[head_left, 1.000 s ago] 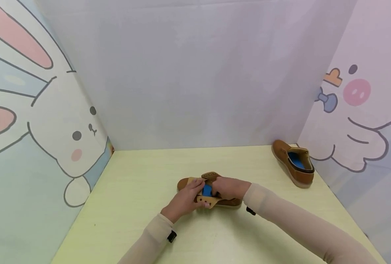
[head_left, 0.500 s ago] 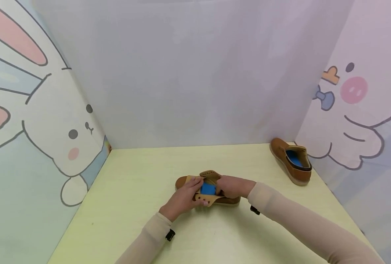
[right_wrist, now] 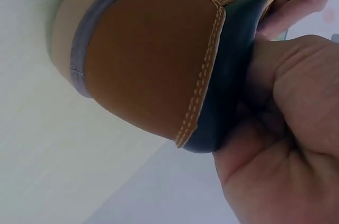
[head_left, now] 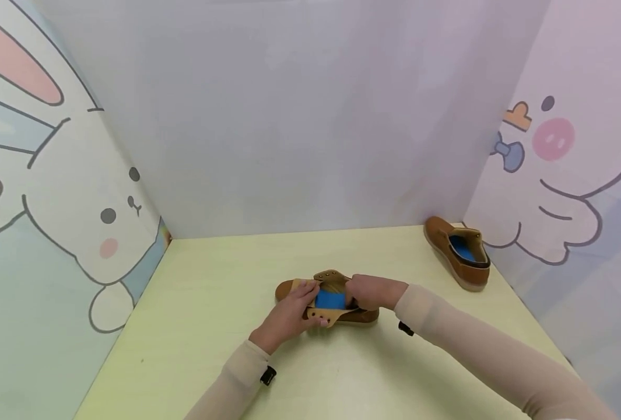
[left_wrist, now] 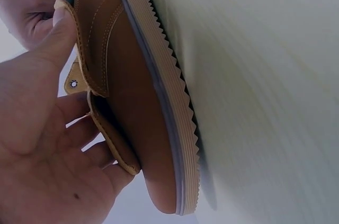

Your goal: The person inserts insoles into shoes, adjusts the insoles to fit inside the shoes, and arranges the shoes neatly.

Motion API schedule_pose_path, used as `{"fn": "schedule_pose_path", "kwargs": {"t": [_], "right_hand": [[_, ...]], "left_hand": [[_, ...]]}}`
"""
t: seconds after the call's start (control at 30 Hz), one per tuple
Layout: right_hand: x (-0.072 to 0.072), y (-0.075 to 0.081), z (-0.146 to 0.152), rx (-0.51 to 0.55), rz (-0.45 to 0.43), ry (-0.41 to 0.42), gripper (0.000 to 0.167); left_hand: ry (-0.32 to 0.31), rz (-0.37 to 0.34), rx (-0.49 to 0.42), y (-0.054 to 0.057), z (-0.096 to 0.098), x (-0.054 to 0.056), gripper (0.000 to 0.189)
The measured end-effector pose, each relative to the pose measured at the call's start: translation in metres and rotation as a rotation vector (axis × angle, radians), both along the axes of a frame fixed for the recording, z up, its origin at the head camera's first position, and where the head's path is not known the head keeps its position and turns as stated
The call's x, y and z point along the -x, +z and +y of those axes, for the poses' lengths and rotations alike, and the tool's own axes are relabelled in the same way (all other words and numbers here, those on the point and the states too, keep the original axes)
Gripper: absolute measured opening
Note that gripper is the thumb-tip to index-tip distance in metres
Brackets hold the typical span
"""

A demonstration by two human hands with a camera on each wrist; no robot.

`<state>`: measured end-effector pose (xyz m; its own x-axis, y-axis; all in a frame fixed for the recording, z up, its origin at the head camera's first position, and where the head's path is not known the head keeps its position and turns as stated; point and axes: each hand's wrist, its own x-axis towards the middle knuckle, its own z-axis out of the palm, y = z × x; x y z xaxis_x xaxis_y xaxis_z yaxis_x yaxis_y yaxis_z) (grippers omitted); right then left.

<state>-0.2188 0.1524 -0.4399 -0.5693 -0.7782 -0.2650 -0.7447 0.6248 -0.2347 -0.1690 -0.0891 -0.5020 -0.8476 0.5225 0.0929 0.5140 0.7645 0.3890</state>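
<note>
A brown lace-up shoe (head_left: 360,317) without laces sits sole-down on the table, toe to the left and heel to the right. My left hand (head_left: 285,319) holds its front: the thumb presses the near eyelet flap outward, and the fingers lie along the folded-forward tan tongue (left_wrist: 115,144). Inside the spread opening shows a blue insole (head_left: 330,300). At the heel end, my right hand (head_left: 375,291) grips the dark padded collar (right_wrist: 220,89) with curled fingers. Those fingertips are hidden within the shoe.
A matching brown shoe (head_left: 458,261) with a blue insole stands at the table's back right corner. Pale cloth walls (head_left: 310,116) with cartoon animals enclose the light table (head_left: 226,274) at the back and both sides.
My right hand has shifted back toward the heel, and more of the blue insole shows. The left hand keeps its hold on the flap and tongue. The head view has drifted slightly.
</note>
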Motion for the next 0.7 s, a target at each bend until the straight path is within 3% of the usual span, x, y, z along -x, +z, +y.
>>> {"fn": "schedule_pose_path", "kwargs": {"t": [0.17,0.4,0.7], "right_hand": [[-0.003,0.001,-0.002,-0.083,0.047,0.0,0.034],[-0.015,0.015,-0.007,-0.303,0.271,0.038,0.019],[-0.023,0.016,-0.014,-0.383,0.239,0.011,0.023]], "left_hand": [[-0.006,-0.003,-0.004,0.0,0.0,0.001,0.086],[-0.018,-0.013,-0.02,0.002,0.0,0.002,0.087],[0.005,-0.056,-0.033,-0.001,0.0,-0.001,0.086]]}}
